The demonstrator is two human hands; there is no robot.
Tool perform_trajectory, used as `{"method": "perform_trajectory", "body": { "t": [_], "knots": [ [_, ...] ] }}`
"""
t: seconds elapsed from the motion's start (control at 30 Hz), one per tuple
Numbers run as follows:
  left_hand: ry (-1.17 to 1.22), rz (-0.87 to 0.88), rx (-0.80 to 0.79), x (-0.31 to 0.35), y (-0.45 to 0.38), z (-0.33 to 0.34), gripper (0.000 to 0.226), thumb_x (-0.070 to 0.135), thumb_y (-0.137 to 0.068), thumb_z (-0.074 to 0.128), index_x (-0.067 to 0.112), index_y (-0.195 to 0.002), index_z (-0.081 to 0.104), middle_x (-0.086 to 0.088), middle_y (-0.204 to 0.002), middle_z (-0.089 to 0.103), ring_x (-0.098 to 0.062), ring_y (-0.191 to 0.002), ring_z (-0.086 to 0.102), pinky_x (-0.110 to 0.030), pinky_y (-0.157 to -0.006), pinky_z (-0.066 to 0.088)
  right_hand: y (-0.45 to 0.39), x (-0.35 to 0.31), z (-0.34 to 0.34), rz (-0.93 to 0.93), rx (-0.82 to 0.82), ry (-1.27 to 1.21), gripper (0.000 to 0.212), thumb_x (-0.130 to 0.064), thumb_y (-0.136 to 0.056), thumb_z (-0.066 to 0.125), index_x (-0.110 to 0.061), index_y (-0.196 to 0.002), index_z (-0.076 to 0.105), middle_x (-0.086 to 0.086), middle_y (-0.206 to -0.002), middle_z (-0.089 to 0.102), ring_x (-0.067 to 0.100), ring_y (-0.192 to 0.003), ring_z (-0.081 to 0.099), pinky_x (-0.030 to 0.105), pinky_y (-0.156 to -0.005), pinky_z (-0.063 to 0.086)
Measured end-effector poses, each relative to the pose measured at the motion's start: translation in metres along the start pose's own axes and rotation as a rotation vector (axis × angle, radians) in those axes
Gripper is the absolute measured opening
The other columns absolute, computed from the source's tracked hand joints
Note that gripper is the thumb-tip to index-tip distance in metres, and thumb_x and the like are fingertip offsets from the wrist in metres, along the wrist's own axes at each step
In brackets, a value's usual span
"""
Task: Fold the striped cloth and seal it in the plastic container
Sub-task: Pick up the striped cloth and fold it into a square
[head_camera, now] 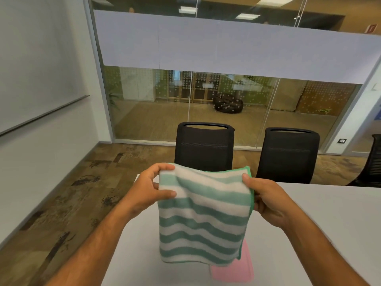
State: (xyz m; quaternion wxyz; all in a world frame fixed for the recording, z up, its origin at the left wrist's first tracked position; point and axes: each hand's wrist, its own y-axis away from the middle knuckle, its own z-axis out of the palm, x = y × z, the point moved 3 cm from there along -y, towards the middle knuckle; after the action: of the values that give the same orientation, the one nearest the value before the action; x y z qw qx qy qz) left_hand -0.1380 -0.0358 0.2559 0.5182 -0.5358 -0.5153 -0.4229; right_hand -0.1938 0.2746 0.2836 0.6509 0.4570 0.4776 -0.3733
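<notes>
- Glass walls (206, 100) close off the far side of the room, and a hall with a wood floor shows through them.
- At 12 o'clock, past the far edge of the white table (329, 223), stand two black chairs side by side: one chair (204, 147) near the middle and another chair (287, 155) toward 1 o'clock.
- A third dark chair (373, 162) peeks in at 3 o'clock, cut off by the edge.
- On the wall at 9 o'clock hangs a whiteboard (31, 69).
- The brown patchy floor (72, 193) runs along the table's left side.
- Both bare hands hold the striped cloth (202, 219) up in the air above the table, in the middle of the view.
- The cloth has green and white stripes and a green edge, and it hangs down flat like a square, folded over at the top.
- The left hand (152, 188) pinches the top left corner of the cloth, thumb in front and fingers behind.
- The right hand (266, 197) pinches the top right corner the same way, closed tight on the green edge.
- Something flat and pink (237, 269) lies on the table at 6 o'clock, partly hidden behind the bottom of the cloth. I cannot tell what it is.
</notes>
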Motion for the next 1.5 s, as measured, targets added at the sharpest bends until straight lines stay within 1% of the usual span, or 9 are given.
{"method": "perform_trajectory", "body": {
  "t": [0.23, 0.37, 0.5, 0.63, 0.73, 0.87, 1.03, 1.23, 1.5],
  "knots": [
    [0.030, -0.007, 0.021, -0.007, 0.001, -0.002, 0.016, -0.001, -0.077, 0.079, 0.014, -0.073, 0.080, -0.003, -0.081, 0.077, -0.023, -0.083, 0.070, -0.023, -0.067, 0.059, 0.002, 0.011, -0.003, 0.057, -0.077, 0.015, 0.026, -0.015, -0.072, 0.078, -0.007, -0.096, 0.079, 0.016, -0.108, 0.076, 0.032, -0.094, 0.075, 0.038, -0.068, 0.064],
    [0.071, -0.069, -0.010, -0.008, 0.003, 0.000, 0.033, 0.006, -0.073, 0.084, 0.025, -0.099, 0.078, 0.002, -0.112, 0.069, -0.027, -0.100, 0.068, -0.034, -0.074, 0.063, -0.004, 0.014, -0.004, 0.026, 0.026, 0.007, 0.025, -0.035, -0.092, 0.061, -0.019, -0.107, 0.072, 0.009, -0.105, 0.078, 0.031, -0.098, 0.073, 0.053, -0.082, 0.060],
    [0.131, -0.094, -0.084, -0.008, 0.004, 0.006, 0.062, -0.004, -0.073, 0.082, 0.035, -0.119, 0.065, 0.001, -0.122, 0.063, -0.030, -0.108, 0.067, -0.042, -0.080, 0.062, -0.001, 0.011, -0.002, 0.064, -0.089, -0.043, 0.029, -0.019, -0.082, 0.073, -0.012, -0.110, 0.073, 0.012, -0.111, 0.076, 0.034, -0.104, 0.071, 0.046, -0.078, 0.063],
    [0.189, -0.075, -0.031, -0.010, 0.004, 0.005, 0.039, -0.004, -0.076, 0.079, 0.023, -0.104, 0.075, -0.004, -0.111, 0.072, -0.029, -0.098, 0.071, -0.038, -0.076, 0.062, 0.004, 0.014, -0.002, 0.121, -0.134, 0.002, 0.034, 0.000, -0.065, 0.079, -0.002, -0.098, 0.077, 0.019, -0.109, 0.075, 0.034, -0.097, 0.074, 0.036, -0.069, 0.064],
    [0.146, -0.077, 0.032, -0.013, 0.004, 0.003, 0.020, -0.005, -0.079, 0.075, 0.015, -0.079, 0.081, -0.002, -0.088, 0.078, -0.026, -0.089, 0.069, -0.026, -0.067, 0.059, 0.001, 0.022, -0.004, 0.094, -0.048, -0.054, 0.025, -0.017, -0.079, 0.073, -0.009, -0.103, 0.076, 0.014, -0.104, 0.078, 0.031, -0.093, 0.075, 0.041, -0.069, 0.064],
    [0.159, -0.132, 0.029, -0.015, 0.005, 0.003, 0.029, 0.005, -0.078, 0.079, 0.023, -0.101, 0.079, -0.001, -0.115, 0.069, -0.027, -0.106, 0.065, -0.033, -0.074, 0.062, -0.004, 0.028, -0.006, 0.107, 0.026, -0.054, 0.026, -0.041, -0.091, 0.059, -0.023, -0.106, 0.071, 0.008, -0.101, 0.079, 0.032, -0.093, 0.075, 0.055, -0.074, 0.061],
    [0.228, -0.124, -0.056, -0.014, 0.008, 0.009, 0.059, -0.007, -0.075, 0.079, 0.029, -0.120, 0.067, -0.004, -0.124, 0.064, -0.031, -0.110, 0.064, -0.045, -0.084, 0.061, 0.004, 0.027, 0.004, 0.150, -0.193, -0.002, 0.031, -0.001, -0.073, 0.076, -0.003, -0.104, 0.076, 0.017, -0.111, 0.075, 0.035, -0.102, 0.072, 0.038, -0.074, 0.063],
    [0.127, -0.112, 0.074, -0.019, 0.005, 0.001, 0.015, 0.000, -0.074, 0.081, 0.014, -0.079, 0.081, 0.003, -0.089, 0.077, -0.025, -0.093, 0.069, -0.029, -0.072, 0.062, -0.004, 0.034, -0.002, 0.110, 0.029, 0.014, 0.018, -0.022, -0.092, 0.063, -0.018, -0.107, 0.073, 0.008, -0.098, 0.079, 0.034, -0.099, 0.071, 0.047, -0.075, 0.063],
    [0.090, -0.066, 0.185, -0.016, 0.007, 0.000, 0.026, 0.027, -0.067, 0.084, 0.028, -0.092, 0.082, 0.010, -0.099, 0.078, -0.011, -0.093, 0.073, -0.023, -0.071, 0.062, -0.006, 0.033, -0.007, -0.037, 0.212, 0.088, 0.030, -0.025, -0.092, 0.063, -0.031, -0.121, 0.059, 0.001, -0.118, 0.062, 0.029, -0.102, 0.065, 0.045, -0.075, 0.064]
  ]
}}
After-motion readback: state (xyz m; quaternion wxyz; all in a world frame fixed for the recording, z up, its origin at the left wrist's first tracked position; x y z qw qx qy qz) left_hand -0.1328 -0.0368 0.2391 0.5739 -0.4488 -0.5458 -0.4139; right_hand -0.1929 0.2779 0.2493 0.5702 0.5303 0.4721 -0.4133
